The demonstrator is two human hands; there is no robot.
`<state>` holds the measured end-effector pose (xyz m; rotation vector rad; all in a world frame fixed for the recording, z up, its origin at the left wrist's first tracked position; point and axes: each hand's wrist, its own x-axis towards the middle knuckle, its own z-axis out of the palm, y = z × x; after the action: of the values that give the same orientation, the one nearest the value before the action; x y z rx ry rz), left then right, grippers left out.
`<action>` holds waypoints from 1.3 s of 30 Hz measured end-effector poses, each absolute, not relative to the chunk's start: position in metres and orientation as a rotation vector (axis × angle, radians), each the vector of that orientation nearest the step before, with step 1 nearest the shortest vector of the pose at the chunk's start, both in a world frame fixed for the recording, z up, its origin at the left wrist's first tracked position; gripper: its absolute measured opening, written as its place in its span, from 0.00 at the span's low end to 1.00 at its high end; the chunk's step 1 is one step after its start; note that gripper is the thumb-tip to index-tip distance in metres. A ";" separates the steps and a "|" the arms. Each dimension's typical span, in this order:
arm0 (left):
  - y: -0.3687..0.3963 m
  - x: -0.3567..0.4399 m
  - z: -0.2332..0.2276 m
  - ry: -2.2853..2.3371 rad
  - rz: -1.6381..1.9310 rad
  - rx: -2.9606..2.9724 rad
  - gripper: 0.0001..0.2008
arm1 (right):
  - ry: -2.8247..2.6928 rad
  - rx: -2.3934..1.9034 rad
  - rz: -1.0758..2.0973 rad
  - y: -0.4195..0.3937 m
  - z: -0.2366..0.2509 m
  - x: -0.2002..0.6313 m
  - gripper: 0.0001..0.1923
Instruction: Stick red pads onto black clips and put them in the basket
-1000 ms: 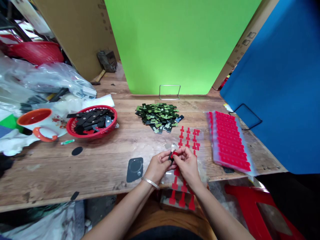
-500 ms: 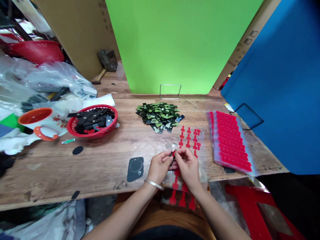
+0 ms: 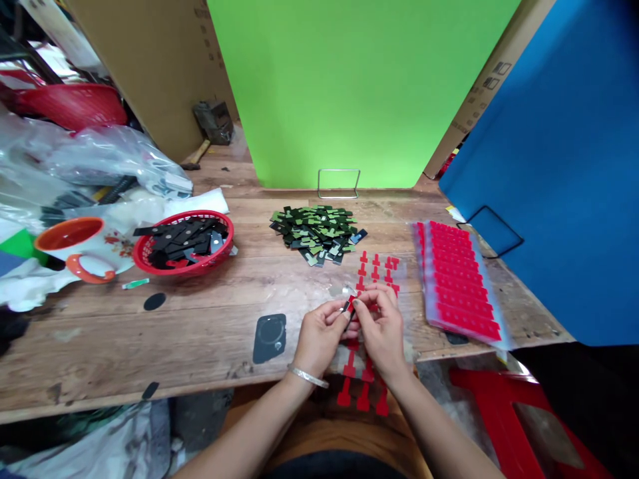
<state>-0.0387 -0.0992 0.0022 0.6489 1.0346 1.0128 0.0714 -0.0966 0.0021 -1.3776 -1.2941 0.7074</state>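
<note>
Both hands have lifted slightly since a second ago: left hand (image 3: 322, 332) and right hand (image 3: 382, 326) pinch one small black-and-red piece (image 3: 349, 307), apparently, above the bench (image 3: 200, 319). One red basket (image 3: 183, 243), one mug (image 3: 80, 246).

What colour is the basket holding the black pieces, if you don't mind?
The basket is red, seen best in the head view.

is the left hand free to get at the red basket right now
Probably not at once: the left hand pinches a small black piece together with the right hand. The table between it and the red basket looks open, though.
</note>
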 end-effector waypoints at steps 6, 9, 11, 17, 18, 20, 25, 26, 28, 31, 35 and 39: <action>-0.099 -0.037 0.002 1.025 1.011 0.631 0.20 | -1.285 -1.385 0.740 -0.096 0.005 0.072 0.04; -0.100 -0.036 0.002 1.029 1.009 0.624 0.21 | -1.266 -1.380 0.763 -0.096 0.004 0.072 0.04; -0.100 -0.036 0.003 1.029 1.007 0.623 0.21 | -1.260 -1.383 0.767 -0.096 0.003 0.073 0.04; -0.099 -0.035 0.003 1.016 0.997 0.650 0.22 | -1.234 -1.390 0.803 -0.096 0.003 0.075 0.06; -0.099 -0.036 0.003 1.011 0.990 0.666 0.21 | -1.223 -1.388 0.821 -0.096 0.003 0.075 0.06; -0.099 -0.037 0.003 1.000 0.971 0.702 0.20 | -1.201 -1.379 0.857 -0.097 0.003 0.075 0.06; -0.099 -0.039 0.008 0.974 0.931 0.771 0.19 | -1.108 -1.335 0.931 -0.099 0.003 0.077 0.07; -0.100 -0.040 0.009 0.971 0.924 0.772 0.18 | -1.070 -1.322 0.961 -0.099 0.003 0.078 0.10; -0.101 -0.040 0.010 0.969 0.914 0.765 0.19 | -1.007 -1.303 1.048 -0.099 0.004 0.082 0.19; -0.102 -0.040 0.010 0.954 0.906 0.760 0.18 | -1.049 -1.321 1.216 -0.098 0.005 0.090 0.14; -0.103 -0.039 0.009 0.944 0.881 0.738 0.17 | -1.075 -1.333 1.292 -0.100 0.004 0.096 0.12; -0.103 -0.038 0.008 0.957 0.853 0.681 0.17 | -0.972 -1.335 1.386 -0.098 -0.002 0.099 0.16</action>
<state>-0.0378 -0.1031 0.0077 0.6809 0.9566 0.8531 0.0994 -0.0977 -0.0020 -1.3345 -0.9715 1.3862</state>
